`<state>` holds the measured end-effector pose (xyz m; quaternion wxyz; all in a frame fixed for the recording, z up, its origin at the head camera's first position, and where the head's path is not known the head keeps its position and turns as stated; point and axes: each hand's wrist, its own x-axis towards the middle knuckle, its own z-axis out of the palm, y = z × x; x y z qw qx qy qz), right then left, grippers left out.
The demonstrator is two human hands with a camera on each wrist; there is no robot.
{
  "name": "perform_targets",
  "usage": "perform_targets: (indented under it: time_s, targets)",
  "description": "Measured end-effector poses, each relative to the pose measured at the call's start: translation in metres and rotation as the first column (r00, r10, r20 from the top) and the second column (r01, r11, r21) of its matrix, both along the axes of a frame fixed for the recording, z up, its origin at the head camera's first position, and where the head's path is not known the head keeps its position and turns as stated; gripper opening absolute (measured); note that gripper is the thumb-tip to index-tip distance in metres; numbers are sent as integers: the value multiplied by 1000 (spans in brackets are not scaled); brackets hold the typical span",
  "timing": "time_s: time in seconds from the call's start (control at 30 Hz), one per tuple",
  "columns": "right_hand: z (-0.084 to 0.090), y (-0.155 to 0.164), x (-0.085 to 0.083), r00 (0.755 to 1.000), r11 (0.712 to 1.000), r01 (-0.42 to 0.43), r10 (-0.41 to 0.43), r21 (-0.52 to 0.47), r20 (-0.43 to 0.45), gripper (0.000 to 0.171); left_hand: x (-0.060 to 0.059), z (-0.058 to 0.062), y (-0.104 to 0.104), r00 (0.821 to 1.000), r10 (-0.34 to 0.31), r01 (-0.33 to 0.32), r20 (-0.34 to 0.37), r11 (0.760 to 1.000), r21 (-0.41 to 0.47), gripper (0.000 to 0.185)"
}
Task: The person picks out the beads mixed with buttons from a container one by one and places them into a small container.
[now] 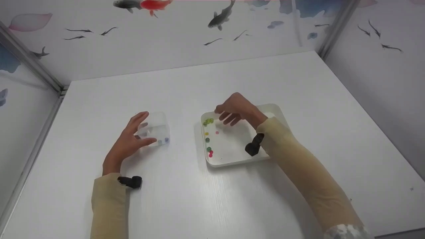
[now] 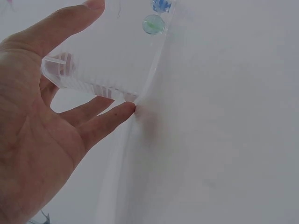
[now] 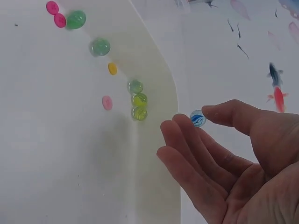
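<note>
My left hand (image 1: 130, 137) grips a clear plastic box (image 1: 156, 120), its thumb and fingers on opposite sides. Inside the box lie a green marble (image 2: 153, 24) and a blue marble (image 2: 161, 5). Between thumb and finger, my right hand (image 1: 237, 107) pinches a clear marble with blue swirls (image 3: 198, 118), held above the left part of a white tray (image 1: 239, 163). Along the tray's left side are green marbles (image 3: 100, 46), yellow-green marbles (image 3: 139, 100), pink flat round pieces (image 3: 60, 20) and a yellow piece (image 3: 112, 68).
Both the box and the tray rest on a white tabletop (image 1: 179, 192), with a gap between them. A wall with painted fish (image 1: 220, 16) stands behind, and further panels enclose the left and right sides.
</note>
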<state>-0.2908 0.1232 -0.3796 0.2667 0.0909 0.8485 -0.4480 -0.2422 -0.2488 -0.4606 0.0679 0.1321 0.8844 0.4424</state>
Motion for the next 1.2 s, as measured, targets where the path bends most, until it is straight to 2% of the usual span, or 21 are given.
perform_targets:
  time_s: [0.23,0.57,0.97,1.2]
  targets:
    - [6,-8,2,999,999,-32,32,-20,-36,37,-1,-3,-1,1000,6,-7,-14,1000,-25,91]
    - [13,-28,8,994,996,-64,58,-55,-92,42,0,1,-1,1000,8,-9,-7,999,-36,91]
    - [18,-63,16,981,985,-130,111,-116,-157,32,-4,0,-1,1000,-4,4,10,1000,17,92]
    - [22,-92,21,974,978,-159,133,-135,-184,28,-2,0,-2,1000,1,-1,10,1000,-9,92]
